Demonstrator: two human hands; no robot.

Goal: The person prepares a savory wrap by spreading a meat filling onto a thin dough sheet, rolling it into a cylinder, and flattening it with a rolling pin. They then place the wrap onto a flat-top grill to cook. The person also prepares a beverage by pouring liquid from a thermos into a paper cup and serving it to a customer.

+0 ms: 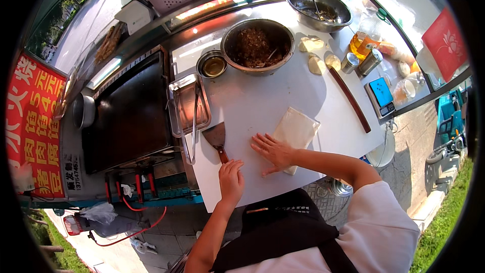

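My right hand [276,153] lies palm down on the white work board [242,106], fingers spread. A flat, pale sheet [296,128], apparently rolled-out dough, runs beneath that wrist and shows on both sides of it. My left hand [232,179] is at the end of the wooden handle of a wide metal spatula [218,138], whose blade rests on the board. Whether those fingers grip the handle cannot be told. Three lumps of dough [316,64] sit farther back, beside a dark wooden rolling pin [349,99].
Behind stand a steel bowl of brown filling [257,69], a small oil bowl [213,67] and another steel bowl [333,26]. Left are a metal tray with tongs [189,102] and a black griddle [129,110]. Right are shakers [370,61], an oil bottle [363,40] and a digital scale [381,94].
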